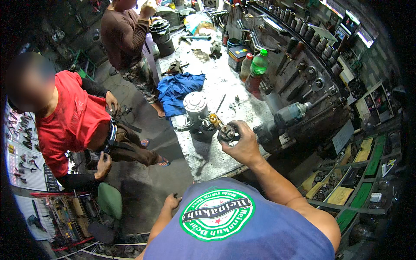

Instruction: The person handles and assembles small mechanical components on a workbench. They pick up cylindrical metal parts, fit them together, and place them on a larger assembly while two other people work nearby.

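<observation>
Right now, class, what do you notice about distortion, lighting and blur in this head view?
Head view: the workbench edge and tool rack curve toward a dark rim; the bench is brightly lit, nearly washed out, while the floor stays dim; the right hand on the round metal part is sharp.

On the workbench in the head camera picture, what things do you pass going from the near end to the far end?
Right hand holding the dark round part → silver cylinder → blue cloth → green-capped bottle → stacked gears.
</observation>
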Motion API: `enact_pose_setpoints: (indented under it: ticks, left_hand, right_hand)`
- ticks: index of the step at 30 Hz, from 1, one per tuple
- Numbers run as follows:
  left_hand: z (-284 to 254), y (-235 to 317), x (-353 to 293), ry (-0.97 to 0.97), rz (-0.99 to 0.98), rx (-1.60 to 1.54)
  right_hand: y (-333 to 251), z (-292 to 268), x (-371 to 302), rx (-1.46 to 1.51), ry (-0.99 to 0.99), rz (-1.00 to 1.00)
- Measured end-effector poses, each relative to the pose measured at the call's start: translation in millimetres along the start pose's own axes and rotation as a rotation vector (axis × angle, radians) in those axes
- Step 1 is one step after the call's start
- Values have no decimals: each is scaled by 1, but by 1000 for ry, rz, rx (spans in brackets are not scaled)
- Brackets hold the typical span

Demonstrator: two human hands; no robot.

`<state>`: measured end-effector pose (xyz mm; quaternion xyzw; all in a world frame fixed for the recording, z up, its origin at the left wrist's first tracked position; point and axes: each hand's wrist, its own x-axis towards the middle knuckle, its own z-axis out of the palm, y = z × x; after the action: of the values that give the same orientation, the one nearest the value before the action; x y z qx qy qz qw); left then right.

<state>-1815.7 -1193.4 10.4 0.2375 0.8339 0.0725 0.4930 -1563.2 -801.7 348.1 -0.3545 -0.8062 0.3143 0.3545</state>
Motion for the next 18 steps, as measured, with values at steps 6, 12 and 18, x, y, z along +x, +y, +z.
enact_pose_setpoints:
  ticks: [6, 12, 18]
  left_hand:
    - [-17, 1, 5, 56, 10, 58]
    - [-19, 25, -2, 59, 4, 41]
    - [-16, 34, -1, 2, 44, 11]
  right_hand:
    - [-1, 2, -1, 5, -38, -23]
    - [-6, 4, -1, 8, -25, -34]
    - [-9, 6, -2, 3, -24, -45]
